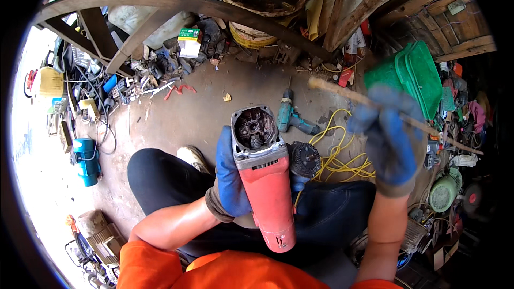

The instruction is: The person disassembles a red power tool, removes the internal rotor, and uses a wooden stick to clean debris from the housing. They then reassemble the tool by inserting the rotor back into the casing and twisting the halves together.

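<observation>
My left hand (pixel 231 179), in a blue and grey work glove, is wrapped around the red body of a power tool (pixel 269 192), probably an angle grinder. The tool lies tilted over my lap, its metal gear housing (pixel 256 130) facing up without a cover. Dark grease coats the inside. Against the tool's right side is a dark round gear part (pixel 305 159); blue glove fingers show just below it. Raised at the right, my gloved right hand (pixel 393 139) is closed around a thin wooden stick (pixel 342 91), blurred by motion and apart from the tool.
On the floor ahead lie a teal cordless drill (pixel 293 115) and a loose yellow cord (pixel 337 155). A green bucket (pixel 409 80) lies tipped at the right. Scrap, a blue motor (pixel 87 161) and a green motor (pixel 444 192) line the sides; a curved wooden beam (pixel 214 8) crosses the far side.
</observation>
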{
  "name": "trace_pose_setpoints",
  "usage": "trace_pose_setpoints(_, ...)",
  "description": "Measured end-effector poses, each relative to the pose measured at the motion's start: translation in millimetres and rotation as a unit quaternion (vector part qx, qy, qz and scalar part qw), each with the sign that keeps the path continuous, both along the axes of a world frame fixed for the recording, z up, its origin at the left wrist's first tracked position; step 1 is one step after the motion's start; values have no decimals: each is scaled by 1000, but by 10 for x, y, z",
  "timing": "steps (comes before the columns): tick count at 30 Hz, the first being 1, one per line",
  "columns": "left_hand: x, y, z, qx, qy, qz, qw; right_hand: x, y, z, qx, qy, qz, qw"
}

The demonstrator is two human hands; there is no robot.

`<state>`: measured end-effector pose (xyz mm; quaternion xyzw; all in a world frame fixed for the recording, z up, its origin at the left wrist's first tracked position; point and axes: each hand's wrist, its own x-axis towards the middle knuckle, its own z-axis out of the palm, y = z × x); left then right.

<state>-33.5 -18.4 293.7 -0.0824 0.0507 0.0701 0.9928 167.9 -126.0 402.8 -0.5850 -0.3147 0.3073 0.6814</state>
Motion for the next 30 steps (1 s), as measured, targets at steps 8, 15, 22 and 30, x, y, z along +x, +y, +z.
trace_pose_setpoints(8, -53, -171, 80, -94, -38, -36, 994, -556, -270, 9, -42, -40, 23, 998)
trace_pose_setpoints(15, -82, -212, 1, -77, -104, -58, 990, -593, -285, 13, -100, -119, 61, 986)
trace_pose_setpoints(22, -61, -230, 26, -177, -85, -50, 979, -525, -288, -77, -69, -165, 95, 979)
trace_pose_setpoints(30, -41, -250, -68, -135, -104, -27, 985, -553, -266, -64, -99, -207, 57, 972)
